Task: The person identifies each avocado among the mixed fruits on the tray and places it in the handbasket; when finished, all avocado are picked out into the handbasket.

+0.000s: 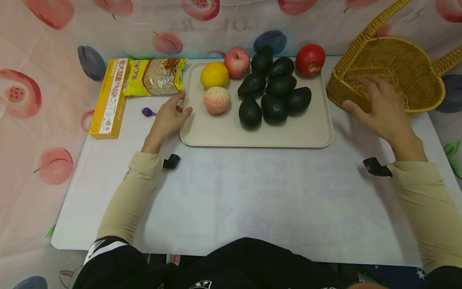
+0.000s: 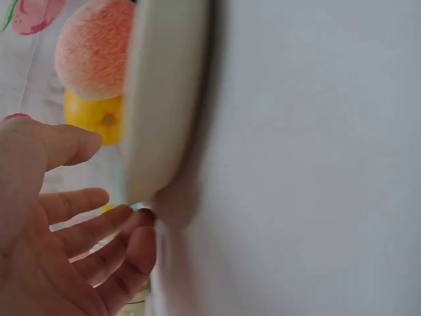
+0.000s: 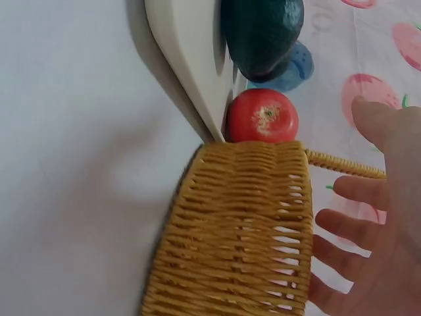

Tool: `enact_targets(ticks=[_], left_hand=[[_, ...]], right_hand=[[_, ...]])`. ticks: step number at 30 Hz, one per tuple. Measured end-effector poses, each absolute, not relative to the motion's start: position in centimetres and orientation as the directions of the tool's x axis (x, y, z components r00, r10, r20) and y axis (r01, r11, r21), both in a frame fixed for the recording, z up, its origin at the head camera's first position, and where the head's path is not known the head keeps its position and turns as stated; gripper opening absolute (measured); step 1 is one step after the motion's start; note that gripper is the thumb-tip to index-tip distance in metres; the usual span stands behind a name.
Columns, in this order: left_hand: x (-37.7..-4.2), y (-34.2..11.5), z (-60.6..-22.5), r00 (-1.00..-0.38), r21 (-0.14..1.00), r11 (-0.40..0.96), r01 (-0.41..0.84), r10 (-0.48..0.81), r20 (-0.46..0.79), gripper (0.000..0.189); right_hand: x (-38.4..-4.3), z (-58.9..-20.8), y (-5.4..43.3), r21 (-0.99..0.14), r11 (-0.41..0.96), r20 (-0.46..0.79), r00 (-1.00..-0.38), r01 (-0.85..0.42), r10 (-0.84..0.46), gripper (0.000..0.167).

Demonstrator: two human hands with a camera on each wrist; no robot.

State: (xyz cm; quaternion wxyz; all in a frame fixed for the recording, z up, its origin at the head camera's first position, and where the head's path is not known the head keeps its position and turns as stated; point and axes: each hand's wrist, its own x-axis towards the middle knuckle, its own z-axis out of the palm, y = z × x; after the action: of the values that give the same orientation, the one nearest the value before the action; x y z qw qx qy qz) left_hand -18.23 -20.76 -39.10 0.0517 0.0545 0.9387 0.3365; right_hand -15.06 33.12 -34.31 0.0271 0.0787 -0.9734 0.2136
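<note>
My left hand (image 1: 167, 118) is at the left edge of a beige tray (image 1: 223, 136), thumb and fingers apart and loosely bent, fingertips right at the rim. My right hand (image 1: 386, 110) reaches over the near rim of a yellow-brown wicker basket (image 3: 230, 230), its fingers spread and gripping nothing. On the tray sit several dark green avocados (image 1: 281, 86), a yellow citrus fruit (image 1: 214, 75), a pinkish peach (image 1: 217, 100) and a pink-red apple (image 1: 237, 63). A red round fruit (image 3: 263, 115) lies at the tray's back right corner, near the basket.
Left of the tray, a yellow pasta box (image 1: 108, 100) stands beside a yellow-green food packet (image 1: 156, 77). A small purple-wrapped item (image 1: 148, 112) lies in front of the packet. The basket's tall handle (image 1: 379, 24) rises at the back right. A fruit-print cloth (image 1: 140, 24) hangs behind the table.
</note>
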Motion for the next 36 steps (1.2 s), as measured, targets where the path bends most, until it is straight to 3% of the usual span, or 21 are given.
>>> enact_targets(ticks=[16, 26, 36], left_hand=[[-18.1, -20.5, -40.4, -0.993, 0.644, 0.761, 0.079, 0.115, -0.013, 0.059], [-17.6, -20.6, -40.8, -0.995, 0.652, 0.753, 0.086, 0.095, 0.023, 0.058], [-17.7, -20.6, -41.2, -0.992, 0.648, 0.753, 0.116, 0.120, 0.038, 0.059]], right_hand=[[-14.3, -35.1, 30.0, -0.435, 0.824, 0.354, -0.910, -0.363, -0.214, 0.044], [-14.8, -36.0, 27.9, -0.484, 0.763, 0.301, -0.901, -0.427, -0.313, 0.039], [-17.1, -38.0, 25.7, -0.569, 0.711, 0.209, -0.909, -0.413, -0.361, 0.051]])
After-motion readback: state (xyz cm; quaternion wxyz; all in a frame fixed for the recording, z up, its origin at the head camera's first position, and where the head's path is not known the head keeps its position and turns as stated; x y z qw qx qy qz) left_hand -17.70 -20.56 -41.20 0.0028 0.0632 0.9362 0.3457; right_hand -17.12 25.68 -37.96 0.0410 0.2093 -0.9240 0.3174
